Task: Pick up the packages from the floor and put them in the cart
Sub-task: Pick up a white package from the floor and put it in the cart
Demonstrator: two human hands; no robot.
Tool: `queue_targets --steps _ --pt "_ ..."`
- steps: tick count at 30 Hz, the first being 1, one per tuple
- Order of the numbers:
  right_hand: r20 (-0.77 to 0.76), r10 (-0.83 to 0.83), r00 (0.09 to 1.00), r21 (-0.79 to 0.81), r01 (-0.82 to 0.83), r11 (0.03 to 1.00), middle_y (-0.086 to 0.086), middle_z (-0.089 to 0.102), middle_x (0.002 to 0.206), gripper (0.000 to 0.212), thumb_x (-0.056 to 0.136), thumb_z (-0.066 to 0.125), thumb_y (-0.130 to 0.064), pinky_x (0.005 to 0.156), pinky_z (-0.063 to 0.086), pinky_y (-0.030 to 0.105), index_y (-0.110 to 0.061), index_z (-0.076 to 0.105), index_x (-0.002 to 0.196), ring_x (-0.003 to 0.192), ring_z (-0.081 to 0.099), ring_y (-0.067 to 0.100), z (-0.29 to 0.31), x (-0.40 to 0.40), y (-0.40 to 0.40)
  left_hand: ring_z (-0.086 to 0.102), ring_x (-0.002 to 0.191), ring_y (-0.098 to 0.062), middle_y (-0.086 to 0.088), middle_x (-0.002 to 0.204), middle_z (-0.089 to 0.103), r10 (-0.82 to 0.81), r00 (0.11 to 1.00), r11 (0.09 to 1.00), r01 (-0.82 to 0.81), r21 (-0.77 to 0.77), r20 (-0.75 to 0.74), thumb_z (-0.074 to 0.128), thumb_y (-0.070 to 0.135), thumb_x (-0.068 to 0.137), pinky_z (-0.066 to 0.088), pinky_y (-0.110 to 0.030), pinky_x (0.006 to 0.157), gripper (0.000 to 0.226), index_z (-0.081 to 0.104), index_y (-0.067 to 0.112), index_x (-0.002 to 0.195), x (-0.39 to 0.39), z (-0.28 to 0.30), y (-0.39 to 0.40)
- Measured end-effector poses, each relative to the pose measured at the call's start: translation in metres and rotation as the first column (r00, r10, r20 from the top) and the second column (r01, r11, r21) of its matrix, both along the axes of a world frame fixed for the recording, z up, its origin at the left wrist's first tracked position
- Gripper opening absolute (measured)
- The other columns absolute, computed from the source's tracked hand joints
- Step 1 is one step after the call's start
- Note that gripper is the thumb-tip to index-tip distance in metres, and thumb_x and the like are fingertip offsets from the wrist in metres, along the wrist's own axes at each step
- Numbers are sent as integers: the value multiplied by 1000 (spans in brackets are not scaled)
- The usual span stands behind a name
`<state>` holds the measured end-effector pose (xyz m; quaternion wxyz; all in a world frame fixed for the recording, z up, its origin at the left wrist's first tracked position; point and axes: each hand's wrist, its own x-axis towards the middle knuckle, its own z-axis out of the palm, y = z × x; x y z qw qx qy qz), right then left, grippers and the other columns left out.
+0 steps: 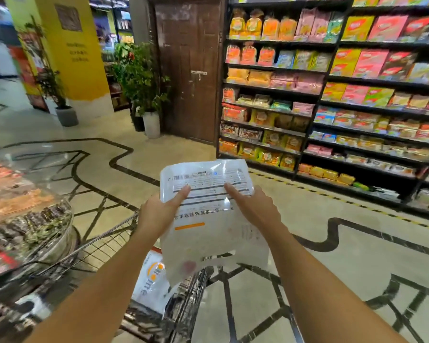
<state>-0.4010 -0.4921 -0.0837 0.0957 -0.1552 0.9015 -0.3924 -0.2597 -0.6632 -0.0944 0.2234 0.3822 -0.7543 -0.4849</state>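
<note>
I hold a white plastic mailer package with a shipping label and an orange stripe in front of me, above the right side of the wire cart. My left hand grips its left edge and my right hand grips its right edge, thumbs on top. Inside the cart lies another white package with orange and grey lettering, partly hidden under the held one.
Black shelves full of snack packs line the right. A brown door and potted plants stand ahead. A clear display case of food sits at the left. Patterned tile floor lies to the right.
</note>
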Motion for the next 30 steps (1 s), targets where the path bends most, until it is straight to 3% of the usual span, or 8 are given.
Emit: queue_targets --steps 7,10,14,18,22,25,27,30 --pt "63 244 968 28 -246 969 -1 70 126 96 69 43 -101 96 54 47 -31 54 135 114 67 30 -26 -94 -78 76 83 -23 2 86 79 225 974 960 -222 168 1 73 70 77 57 -37 80 45 75 29 94 -63 -32 -52" --pt "106 366 925 -2 -368 930 -3 68 128 76 76 49 -94 93 52 41 -38 54 126 116 66 28 -43 -110 -119 76 83 -23 5 85 80 313 950 927 -303 221 -10 76 66 78 59 -40 84 41 77 30 96 -64 -54 -80" --pt "123 462 879 -15 -463 886 -8 72 117 97 66 40 -104 93 55 43 -35 61 131 110 69 24 -78 -115 -185 77 87 -23 2 92 81 403 915 885 -386 260 -11 79 61 79 60 -45 88 40 79 27 101 -60 -88 -124" --pt "172 518 838 29 -530 848 -6 72 117 97 68 37 -104 95 55 43 -36 57 134 106 69 24 -114 -109 -242 75 89 -19 6 95 79 488 873 835 -466 293 -1 76 60 82 55 -35 75 40 77 29 107 -48 -132 -160" --pt "190 561 806 99 -584 806 -2 69 127 93 77 40 -96 92 48 40 -34 43 146 117 66 30 -149 -100 -284 75 92 -22 8 94 78 570 820 750 -546 373 54 78 62 79 58 -42 90 37 77 30 98 -34 -178 -182" --pt "233 615 754 138 -651 746 2 68 133 98 78 37 -97 101 49 45 -33 39 152 122 65 33 -187 -92 -309 69 82 -10 14 88 71 638 765 673 -612 415 92 75 49 89 53 -25 69 27 74 28 106 -27 -214 -187" --pt "274 627 729 169 -678 715 4 66 139 108 73 32 -102 107 48 52 -32 38 155 127 62 35 -210 -86 -320 70 87 -12 10 94 73 679 723 615 -654 440 125 76 49 88 52 -26 71 38 75 23 116 -25 -235 -185" --pt "363 641 676 213 -730 649 10 55 152 107 81 37 -93 111 42 51 -24 30 162 136 54 38 -240 -80 -335 68 114 -23 6 117 72 751 640 496 -708 502 160 78 67 74 53 -38 91 68 69 21 123 -25 -274 -183"
